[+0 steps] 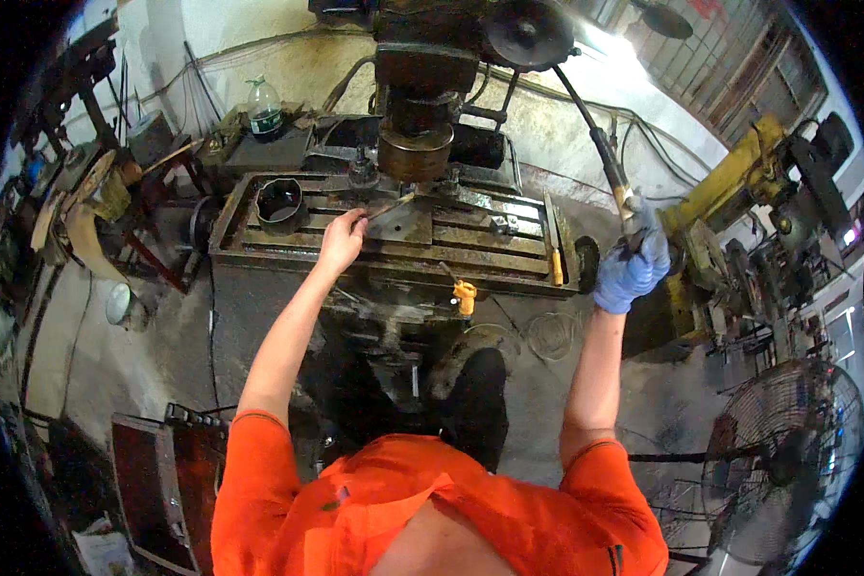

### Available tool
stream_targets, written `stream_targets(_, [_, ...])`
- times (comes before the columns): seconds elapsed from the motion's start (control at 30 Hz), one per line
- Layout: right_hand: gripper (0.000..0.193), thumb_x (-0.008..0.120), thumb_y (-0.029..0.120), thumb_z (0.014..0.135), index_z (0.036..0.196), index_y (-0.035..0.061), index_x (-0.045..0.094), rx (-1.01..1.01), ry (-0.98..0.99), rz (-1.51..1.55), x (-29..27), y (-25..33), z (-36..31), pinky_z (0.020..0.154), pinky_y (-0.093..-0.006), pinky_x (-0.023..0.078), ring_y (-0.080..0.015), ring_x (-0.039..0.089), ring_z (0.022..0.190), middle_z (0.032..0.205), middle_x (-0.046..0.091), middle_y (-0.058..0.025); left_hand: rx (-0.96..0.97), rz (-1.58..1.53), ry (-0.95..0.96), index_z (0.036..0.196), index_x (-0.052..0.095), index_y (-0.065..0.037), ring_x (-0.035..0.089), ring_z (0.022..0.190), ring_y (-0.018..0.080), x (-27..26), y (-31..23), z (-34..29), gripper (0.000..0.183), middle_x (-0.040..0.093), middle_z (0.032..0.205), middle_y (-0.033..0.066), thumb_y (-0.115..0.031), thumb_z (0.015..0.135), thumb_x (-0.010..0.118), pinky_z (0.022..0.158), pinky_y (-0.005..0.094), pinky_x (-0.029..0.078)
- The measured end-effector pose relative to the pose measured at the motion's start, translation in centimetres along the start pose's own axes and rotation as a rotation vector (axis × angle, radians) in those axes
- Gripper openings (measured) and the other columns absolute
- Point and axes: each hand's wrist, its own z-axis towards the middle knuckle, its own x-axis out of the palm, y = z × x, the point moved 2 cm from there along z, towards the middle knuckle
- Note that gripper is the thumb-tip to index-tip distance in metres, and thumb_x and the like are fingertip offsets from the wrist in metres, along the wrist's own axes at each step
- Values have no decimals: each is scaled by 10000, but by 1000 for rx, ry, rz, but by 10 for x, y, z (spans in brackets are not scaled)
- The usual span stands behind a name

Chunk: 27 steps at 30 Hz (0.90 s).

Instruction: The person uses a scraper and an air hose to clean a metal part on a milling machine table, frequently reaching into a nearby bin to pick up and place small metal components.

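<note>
The left hand (342, 242) pinches a thin brush (389, 206), probably light, stiff and oily-slick, best held by its handle end, over the table's (298, 256) middle, while the gloved right hand (636, 264) wraps its fingers around a lever (612, 163) beyond the table's right edge.

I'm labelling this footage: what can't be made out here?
All in the head view:
Gripped end of the long, dark lever: mostly covered by the blue-gloved right hand.
Near end of the thin brown stick: hidden in the bare left hand.
Contents of the round black bowl: too dark to tell.
Whatever is beneath the grey cylindrical spindle: too small and blurred.
</note>
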Motion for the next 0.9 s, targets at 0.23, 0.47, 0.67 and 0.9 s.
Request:
stream_targets(0.23, [340,527,233,823,996,-41,630,52,8,-165,-2,16,13,601,-225,379,-83,502,697,773,615,-31,6,35,6,1049,573,11,608,738,257,-7,0,1,303,622,782,170,-208,854,496,686,345,456])
stream_targets(0.47, [283,601,136,767,987,-42,619,15,-136,156,-2,9,24,701,-216,433,-101,566,773,887,630,-41,-24,-21,37,1051,566,11,526,607,163,3,-24,0,307,580,693,86,-232,878,492,582,298,426])
stream_targets(0.67, [236,609,135,769,932,-31,647,20,-200,-7,-10,2,47,678,-229,445,-93,562,708,814,634,-45,214,76,-61,1059,551,29,591,781,266,16,-7,14,315,612,851,178,-217,872,493,718,343,448])
stream_targets(0.9, [201,604,158,777,867,-15,651,-184,-125,140,-6,-2,94,721,-282,469,-171,601,697,758,644,-93,58,30,8,1066,544,29,588,817,285,33,2,22,311,612,876,199,-209,873,488,742,353,436])
